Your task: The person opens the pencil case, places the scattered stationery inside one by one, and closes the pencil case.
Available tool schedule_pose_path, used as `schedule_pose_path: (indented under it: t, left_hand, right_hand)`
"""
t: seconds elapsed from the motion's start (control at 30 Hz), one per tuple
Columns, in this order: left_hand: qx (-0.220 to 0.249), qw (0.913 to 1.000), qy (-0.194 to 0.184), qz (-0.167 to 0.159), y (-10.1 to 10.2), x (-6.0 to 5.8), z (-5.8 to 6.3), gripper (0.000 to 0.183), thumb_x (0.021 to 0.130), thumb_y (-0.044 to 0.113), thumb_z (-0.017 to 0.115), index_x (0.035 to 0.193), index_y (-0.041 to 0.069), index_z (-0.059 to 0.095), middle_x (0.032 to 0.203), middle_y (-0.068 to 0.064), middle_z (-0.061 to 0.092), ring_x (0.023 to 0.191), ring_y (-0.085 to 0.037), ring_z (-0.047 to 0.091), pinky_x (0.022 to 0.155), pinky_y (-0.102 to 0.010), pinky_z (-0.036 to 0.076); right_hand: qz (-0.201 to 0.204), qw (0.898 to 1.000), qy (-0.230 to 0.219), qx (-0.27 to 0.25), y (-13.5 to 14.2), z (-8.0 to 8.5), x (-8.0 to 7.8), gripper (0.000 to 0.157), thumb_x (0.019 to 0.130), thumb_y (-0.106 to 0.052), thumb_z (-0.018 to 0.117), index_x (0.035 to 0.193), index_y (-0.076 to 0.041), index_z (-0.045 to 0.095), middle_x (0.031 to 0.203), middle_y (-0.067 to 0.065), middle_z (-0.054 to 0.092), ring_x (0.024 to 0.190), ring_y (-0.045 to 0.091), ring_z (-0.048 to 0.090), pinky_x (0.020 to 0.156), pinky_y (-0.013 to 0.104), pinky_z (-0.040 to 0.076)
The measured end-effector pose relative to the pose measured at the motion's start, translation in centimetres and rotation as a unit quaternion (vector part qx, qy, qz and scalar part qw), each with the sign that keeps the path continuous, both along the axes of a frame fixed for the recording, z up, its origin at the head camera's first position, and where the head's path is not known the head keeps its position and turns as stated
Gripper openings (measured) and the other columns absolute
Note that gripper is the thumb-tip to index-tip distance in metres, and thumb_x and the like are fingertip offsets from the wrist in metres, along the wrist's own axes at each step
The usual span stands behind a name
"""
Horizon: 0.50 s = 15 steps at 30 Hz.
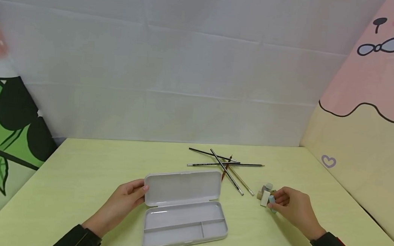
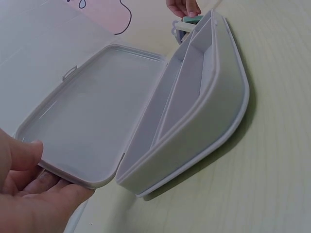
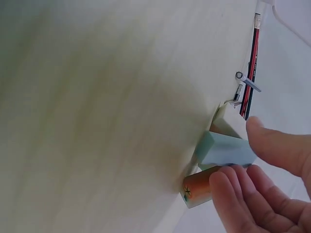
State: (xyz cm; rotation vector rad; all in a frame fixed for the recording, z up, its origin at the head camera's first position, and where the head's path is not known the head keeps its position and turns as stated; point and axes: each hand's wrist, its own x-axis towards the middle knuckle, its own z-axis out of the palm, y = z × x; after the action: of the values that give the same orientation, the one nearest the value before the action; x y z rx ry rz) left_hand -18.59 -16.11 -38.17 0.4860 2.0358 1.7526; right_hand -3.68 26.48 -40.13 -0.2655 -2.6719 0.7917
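Observation:
A pale grey pencil case [image 1: 185, 227] lies with its lid [image 1: 182, 190] raised, showing a long compartment and two smaller ones. My left hand [image 1: 129, 195] grips the lid's left edge, thumb on the inner face and fingers behind, as the left wrist view [image 2: 36, 189] also shows. To the right, my right hand [image 1: 295, 208] has thumb and fingertips around a light blue block-shaped eraser [image 3: 224, 150]. Beside that eraser sit a white one [image 1: 265, 198] and an orange-patterned one [image 3: 198, 187]. Fingers partly hide the little cluster.
Several pencils [image 1: 226, 170] lie crossed behind the case, toward the back of the yellow table [image 1: 96, 162]. A grey-white cloth wall [image 1: 187, 62] stands behind the table, with printed panels at left and right.

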Motion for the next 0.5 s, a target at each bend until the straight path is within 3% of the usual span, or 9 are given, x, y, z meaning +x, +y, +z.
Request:
schedule_pose_path:
  t: [0.27,0.5]
  left_hand:
    - [-0.002,1.0,-0.003,-0.001,-0.1,0.16,0.08,0.044,0.097,0.015,0.044,0.134,-0.006,0.035,0.139,-0.024,0.037,0.124,-0.026,0.038,0.101,-0.034,0.038]
    - [0.002,1.0,-0.002,-0.007,-0.11,0.18,0.19,0.045,0.097,0.017,0.044,0.134,-0.007,0.034,0.139,-0.025,0.036,0.124,-0.026,0.037,0.101,-0.034,0.038]
  right_hand:
    - [0.006,1.0,-0.003,-0.005,-0.26,0.19,-0.14,0.02,0.071,-0.012,0.076,0.082,-0.007,0.061,0.071,-0.001,0.061,0.062,0.008,0.055,0.053,0.023,0.051]
    - [0.013,0.999,0.015,0.03,-0.05,0.67,-0.17,0.011,0.074,-0.003,0.069,0.083,-0.006,0.063,0.071,-0.001,0.061,0.064,0.008,0.055,0.055,0.025,0.051]
